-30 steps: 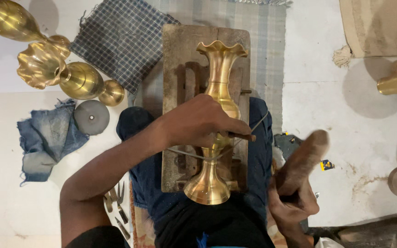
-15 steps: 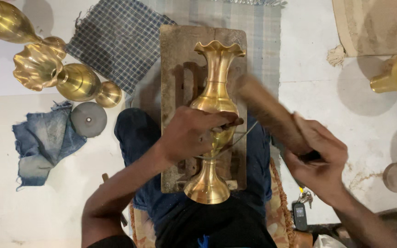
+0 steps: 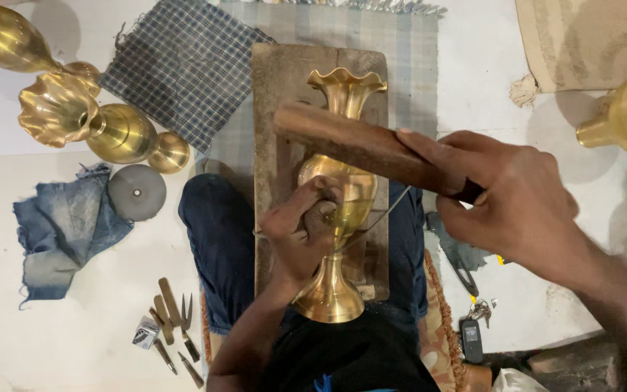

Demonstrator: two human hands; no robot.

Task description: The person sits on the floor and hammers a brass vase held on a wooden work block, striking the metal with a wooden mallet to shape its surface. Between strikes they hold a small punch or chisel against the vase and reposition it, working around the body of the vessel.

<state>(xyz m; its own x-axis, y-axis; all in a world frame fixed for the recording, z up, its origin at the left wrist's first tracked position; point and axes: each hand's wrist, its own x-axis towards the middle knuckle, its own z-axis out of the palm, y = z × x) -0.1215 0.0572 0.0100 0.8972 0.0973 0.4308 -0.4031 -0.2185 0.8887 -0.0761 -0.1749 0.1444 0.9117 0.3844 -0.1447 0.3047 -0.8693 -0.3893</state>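
Left hand (image 3: 300,231) fingers pressed on brass vase (image 3: 337,190); right hand (image 3: 513,199) fingers gripping wooden mallet (image 3: 368,147)

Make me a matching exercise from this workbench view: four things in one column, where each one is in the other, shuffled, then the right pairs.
1. wooden mallet
2. brass vase
3. grey round disc
4. checked cloth

A. lying on the wooden board, steadied by the left hand
B. on the floor beside the blue denim rag
C. spread flat at the top, left of the board
D. gripped in the right hand, above the vase

Pairs: 1-D, 2-A, 3-B, 4-C
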